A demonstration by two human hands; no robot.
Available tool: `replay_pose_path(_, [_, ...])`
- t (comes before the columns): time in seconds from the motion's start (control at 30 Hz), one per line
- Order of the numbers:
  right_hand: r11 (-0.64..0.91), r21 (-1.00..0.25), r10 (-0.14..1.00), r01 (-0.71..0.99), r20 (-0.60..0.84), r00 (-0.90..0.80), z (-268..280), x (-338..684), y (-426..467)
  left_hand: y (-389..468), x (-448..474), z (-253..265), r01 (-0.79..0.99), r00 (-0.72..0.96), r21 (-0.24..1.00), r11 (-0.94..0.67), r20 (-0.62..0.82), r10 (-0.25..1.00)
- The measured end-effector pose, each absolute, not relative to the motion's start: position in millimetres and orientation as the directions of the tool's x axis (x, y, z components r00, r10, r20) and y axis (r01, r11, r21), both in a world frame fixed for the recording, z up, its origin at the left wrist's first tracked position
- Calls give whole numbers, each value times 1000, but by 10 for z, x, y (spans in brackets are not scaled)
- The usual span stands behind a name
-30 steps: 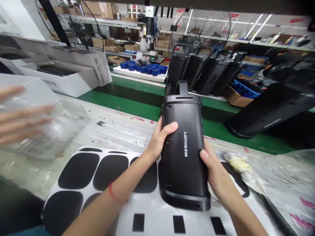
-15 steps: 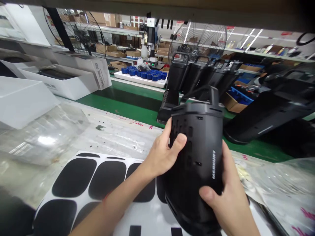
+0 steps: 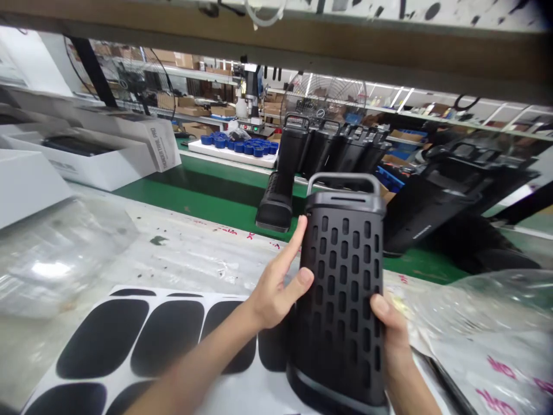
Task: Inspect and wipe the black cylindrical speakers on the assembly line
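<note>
Both hands are on the black speaker [image 3: 343, 300], which stands upright over the near edge of the bench [image 3: 194, 248], grille side facing the camera and its carry handle at the top. Left hand [image 3: 276, 288] sits against the speaker's left flank: thumb pressed on the grille, forefinger stretched up along the edge, the other fingers hidden behind, so a loose hold rather than a full wrap. Right hand [image 3: 389, 334] clasps the speaker's lower right side, thumb on the front, remaining fingers out of sight round the back. Under the speaker's base lies a white sheet of black oval pads [image 3: 129, 340]. Beyond the speaker, on the green belt [image 3: 207, 199], a row of more black speakers [image 3: 332, 150] leans. Crumpled clear plastic [image 3: 475, 311] lies right of the speaker.
</note>
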State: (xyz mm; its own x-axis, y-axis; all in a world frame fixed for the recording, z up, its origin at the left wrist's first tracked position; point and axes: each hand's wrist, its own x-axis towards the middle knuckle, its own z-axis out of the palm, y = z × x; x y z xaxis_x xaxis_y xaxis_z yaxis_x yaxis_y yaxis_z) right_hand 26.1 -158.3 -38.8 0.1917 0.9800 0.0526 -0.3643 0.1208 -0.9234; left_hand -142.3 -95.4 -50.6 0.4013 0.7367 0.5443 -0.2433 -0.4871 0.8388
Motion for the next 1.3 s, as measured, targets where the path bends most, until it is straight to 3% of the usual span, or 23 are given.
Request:
replay_pose_path(0.07, [-75, -834, 977, -547, -170, 126, -488, 334, -1520, -905, -1413, -604, -255, 460, 891, -377, 454, 763])
replay_pose_path(0.13, [-149, -797, 963, -585, -251, 97, -545, 413, -1472, -877, -1393, -694, -257, 486, 914, -313, 402, 776])
replay_pose_path(0.37, [-116, -784, 966, -610, -232, 115, -511, 459, -1320, -886, -1337, -754, -110, 539, 974, -198, 226, 811])
replay_pose_path(0.63, [-140, -826, 970, -546, -226, 93, -539, 486, -1297, -877, -1315, -772, -61, 541, 972, -227, 224, 810])
replay_pose_path(0.83, [-115, -902, 949, -415, -223, 221, -486, 446, -1383, -909, -1294, -836, -41, 543, 965, -260, 240, 805])
replay_pose_path(1.0, [-30, -964, 911, -263, -135, 390, -299, 574, -1311, -956, -1157, -936, 111, 397, 948, -298, 232, 888])
replay_pose_path(1.13, [-9, -998, 882, -64, -38, 470, -33, 668, -788, -966, -1066, -1010, 237, 304, 938, -254, 176, 936])
replay_pose_path(1.3, [-70, -969, 865, 235, 58, 498, 96, 679, 250, -1045, -1054, -1041, 334, 364, 896, -292, 163, 917])
